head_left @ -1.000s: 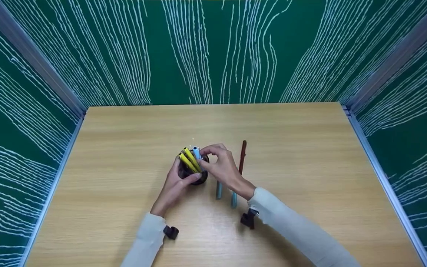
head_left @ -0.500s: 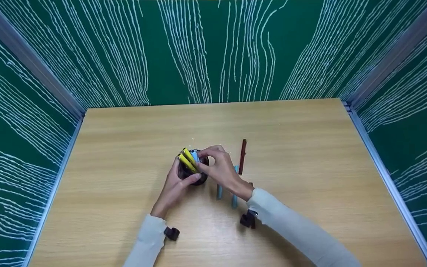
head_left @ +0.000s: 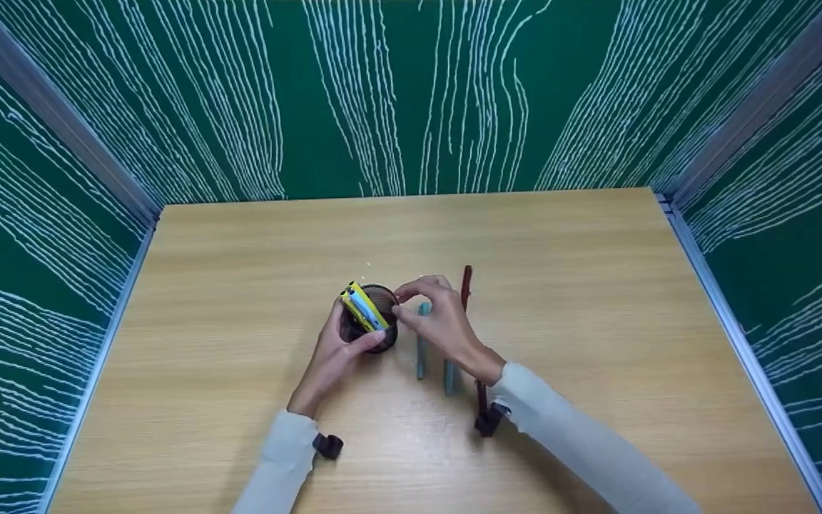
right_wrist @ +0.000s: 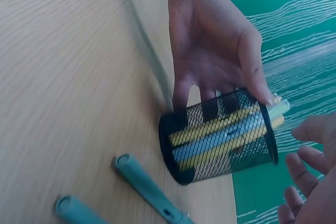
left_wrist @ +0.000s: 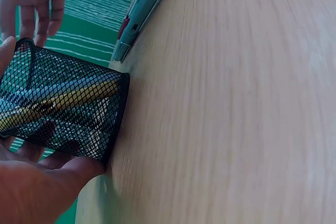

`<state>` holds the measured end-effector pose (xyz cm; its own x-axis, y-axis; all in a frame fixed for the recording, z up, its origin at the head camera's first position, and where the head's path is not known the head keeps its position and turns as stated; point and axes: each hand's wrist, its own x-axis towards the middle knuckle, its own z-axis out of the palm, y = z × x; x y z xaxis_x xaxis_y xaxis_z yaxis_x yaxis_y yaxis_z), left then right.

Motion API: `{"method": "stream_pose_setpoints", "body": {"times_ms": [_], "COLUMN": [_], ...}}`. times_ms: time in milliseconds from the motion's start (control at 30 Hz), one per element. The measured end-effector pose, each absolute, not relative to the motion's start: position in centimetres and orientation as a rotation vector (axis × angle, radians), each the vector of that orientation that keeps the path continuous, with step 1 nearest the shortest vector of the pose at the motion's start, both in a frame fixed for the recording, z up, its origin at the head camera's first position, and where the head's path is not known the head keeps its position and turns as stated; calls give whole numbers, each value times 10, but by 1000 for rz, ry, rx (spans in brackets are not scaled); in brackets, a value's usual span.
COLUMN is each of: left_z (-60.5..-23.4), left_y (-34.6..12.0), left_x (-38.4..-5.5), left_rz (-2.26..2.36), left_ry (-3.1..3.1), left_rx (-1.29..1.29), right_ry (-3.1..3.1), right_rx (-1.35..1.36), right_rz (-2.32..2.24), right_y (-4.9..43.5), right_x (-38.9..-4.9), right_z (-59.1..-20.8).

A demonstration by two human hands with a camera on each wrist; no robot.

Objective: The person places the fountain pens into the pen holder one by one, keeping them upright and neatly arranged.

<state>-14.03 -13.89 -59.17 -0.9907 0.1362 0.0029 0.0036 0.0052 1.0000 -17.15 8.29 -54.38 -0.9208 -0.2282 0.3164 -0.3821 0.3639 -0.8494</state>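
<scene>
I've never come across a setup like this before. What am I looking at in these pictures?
There is no robot here, only a person working with two bare hands. The wide picture looks down from a camera worn on the head; the other two come from a small black camera on each wrist, close to each hand's work. The left hand holds a black mesh cup containing two yellow pens and a blue pen. The right hand is beside the cup's rim and appears to hold nothing. On the wooden table lie two teal pens and two dark red pens, partly hidden by the right arm.
</scene>
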Motion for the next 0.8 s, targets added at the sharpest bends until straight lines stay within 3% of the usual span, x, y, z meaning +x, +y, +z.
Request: {"method": "stream_pose_setpoints", "body": {"times_ms": [800], "left_z": [-593], "left_y": [-138], "left_x": [-139], "left_rz": [2182], "left_ry": [2103], "left_rx": [143], "right_ry": [-2584], "right_rx": [356], "right_rz": [1594], "right_y": [133], "right_x": [-156], "right_z": [-564]}}
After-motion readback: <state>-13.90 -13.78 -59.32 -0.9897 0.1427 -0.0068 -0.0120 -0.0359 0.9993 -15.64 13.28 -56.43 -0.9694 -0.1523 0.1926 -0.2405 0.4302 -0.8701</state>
